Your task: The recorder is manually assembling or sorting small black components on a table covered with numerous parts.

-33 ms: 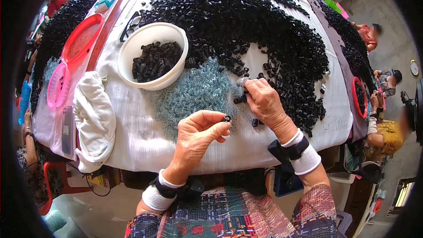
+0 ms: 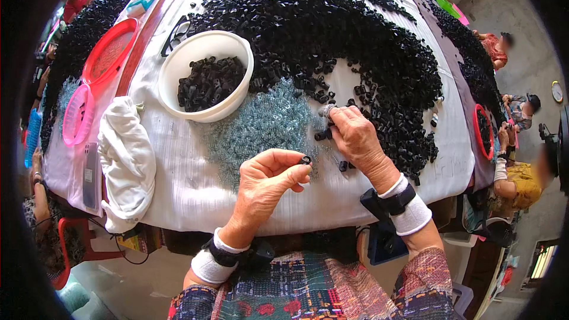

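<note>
My left hand is closed in a pinch on a small black plastic piece with a round opening, held just above the white cloth. To its right, my right hand is also closed, its thumb and fingertips pressed together at the edge of a pile of small, clear bluish coil springs. Something greyish shows at those fingertips, too small to tell whether it is a spring or a finger cover. A few loose black pieces lie under and beside the right hand.
A white bowl of black pieces stands left of the springs. A large heap of black pieces spreads behind. At left lie a bunched white cloth, a phone and a red basket. Other people sit at both sides.
</note>
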Tool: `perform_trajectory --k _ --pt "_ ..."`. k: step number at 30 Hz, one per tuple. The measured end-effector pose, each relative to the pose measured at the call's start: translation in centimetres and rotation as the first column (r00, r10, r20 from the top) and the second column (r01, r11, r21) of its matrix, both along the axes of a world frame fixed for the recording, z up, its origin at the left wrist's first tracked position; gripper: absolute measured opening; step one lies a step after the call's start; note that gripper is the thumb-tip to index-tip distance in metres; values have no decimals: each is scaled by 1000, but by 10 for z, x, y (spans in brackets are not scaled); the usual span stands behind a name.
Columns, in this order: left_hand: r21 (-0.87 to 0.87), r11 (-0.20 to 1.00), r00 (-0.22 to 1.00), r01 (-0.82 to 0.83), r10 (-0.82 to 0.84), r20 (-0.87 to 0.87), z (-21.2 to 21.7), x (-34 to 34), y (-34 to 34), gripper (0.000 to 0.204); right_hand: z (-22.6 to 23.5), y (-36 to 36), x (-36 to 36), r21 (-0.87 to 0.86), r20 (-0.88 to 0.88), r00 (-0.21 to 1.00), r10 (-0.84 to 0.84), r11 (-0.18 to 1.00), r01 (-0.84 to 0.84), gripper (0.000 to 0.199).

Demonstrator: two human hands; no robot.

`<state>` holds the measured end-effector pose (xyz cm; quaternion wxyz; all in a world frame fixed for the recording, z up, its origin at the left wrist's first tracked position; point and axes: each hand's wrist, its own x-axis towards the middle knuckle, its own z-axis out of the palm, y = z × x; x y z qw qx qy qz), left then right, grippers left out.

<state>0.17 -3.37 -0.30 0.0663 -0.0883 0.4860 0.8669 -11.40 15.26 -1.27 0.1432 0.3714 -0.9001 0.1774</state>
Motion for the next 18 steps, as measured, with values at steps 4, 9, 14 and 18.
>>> perform_trajectory --k 4,9,14,18 --pt "5 1000 1000 9 -9 24 -2 -3 0 20 -3 0 -3 -24 -3 1000 -1 1000 1 20" --pt "1 1000 1000 13 -13 0 -4 -8 3 19 -3 4 -7 -45 -18 1000 -12 999 11 21" --pt "-30 999 1000 17 -18 -18 -1 -6 7 19 15 3 7 -265 115 993 21 964 11 19" --pt "-17 1000 999 14 -14 -30 0 -6 11 20 48 -5 39 -537 416 902 116 832 141 21"
